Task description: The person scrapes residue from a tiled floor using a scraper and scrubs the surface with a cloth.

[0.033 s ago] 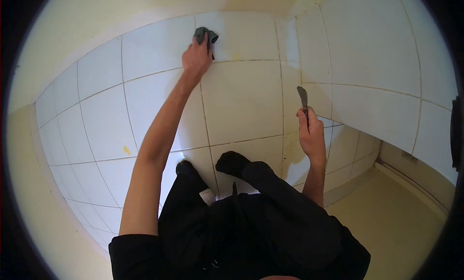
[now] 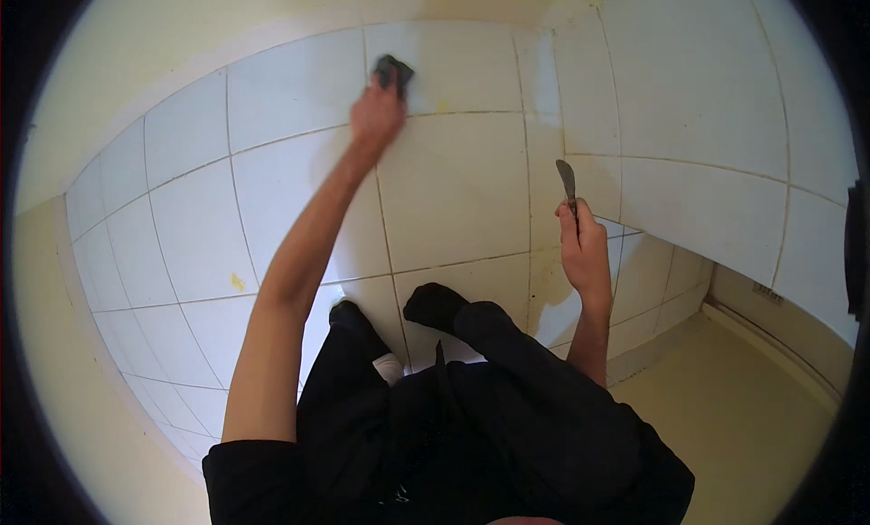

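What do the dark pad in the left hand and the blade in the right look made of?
Pad: soft, matte dark cloth or sponge, by its crumpled look; unclear which. Blade: thin flat grey metal with dull sheen, likely a scraper. Wall tiles: glossy white ceramic.

The wall tiles [image 2: 453,190] look like glazed ceramic, white and smooth with a soft sheen, parted by thin grout lines that look duller and slightly rough; a few small yellowish marks break the finish. The dark pad [image 2: 393,70] pressed against the tiles under the left hand [image 2: 376,117] looks matt and soft, like cloth or sponge; which one cannot be told. The thin blade [image 2: 566,183] held in the right hand [image 2: 584,249] looks like grey metal, smooth and dull. The trousers [image 2: 489,416] are black matt cloth. The floor [image 2: 743,416] is pale yellow, smooth and matt.
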### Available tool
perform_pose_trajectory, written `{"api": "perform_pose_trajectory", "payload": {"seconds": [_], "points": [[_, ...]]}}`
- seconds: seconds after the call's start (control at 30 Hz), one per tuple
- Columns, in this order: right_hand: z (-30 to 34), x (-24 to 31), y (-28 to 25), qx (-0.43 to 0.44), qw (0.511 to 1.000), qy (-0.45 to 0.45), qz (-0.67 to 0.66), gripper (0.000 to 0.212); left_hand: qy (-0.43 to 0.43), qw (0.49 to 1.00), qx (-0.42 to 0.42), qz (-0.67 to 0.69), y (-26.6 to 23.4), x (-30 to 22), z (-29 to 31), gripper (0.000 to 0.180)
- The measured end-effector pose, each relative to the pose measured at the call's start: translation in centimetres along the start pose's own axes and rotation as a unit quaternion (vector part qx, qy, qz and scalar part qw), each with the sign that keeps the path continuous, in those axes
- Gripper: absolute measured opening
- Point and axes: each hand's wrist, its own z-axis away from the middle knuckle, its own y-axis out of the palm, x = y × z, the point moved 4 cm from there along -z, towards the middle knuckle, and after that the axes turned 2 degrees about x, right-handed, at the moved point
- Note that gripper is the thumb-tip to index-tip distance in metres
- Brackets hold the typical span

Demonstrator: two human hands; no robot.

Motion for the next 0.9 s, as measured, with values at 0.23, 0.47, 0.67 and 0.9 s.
{"api": "perform_pose_trajectory", "payload": {"seconds": [0.23,0.47,0.67,0.9], "points": [[-1.2,1.5,0.7,0.008,1.000,-0.014,-0.012,0.025,0.366,0.744,0.514,0.221,15.2,-24.1,26.4,0.027],[-2.1,0.8,1.6,0.029,0.999,-0.027,-0.024,0.027,0.413,0.766,0.413,0.267,10.0,-20.3,21.7,0.057],[-3.9,-0.2,0.0,-0.037,0.997,-0.036,-0.054,0.024,0.033,0.998,0.015,0.058,0.5,-2.7,1.9,0.056],[-3.9,-0.9,0.5,-0.053,0.997,-0.021,-0.057,0.030,0.094,0.957,0.228,0.150,8.5,-10.0,8.8,0.027]]}}
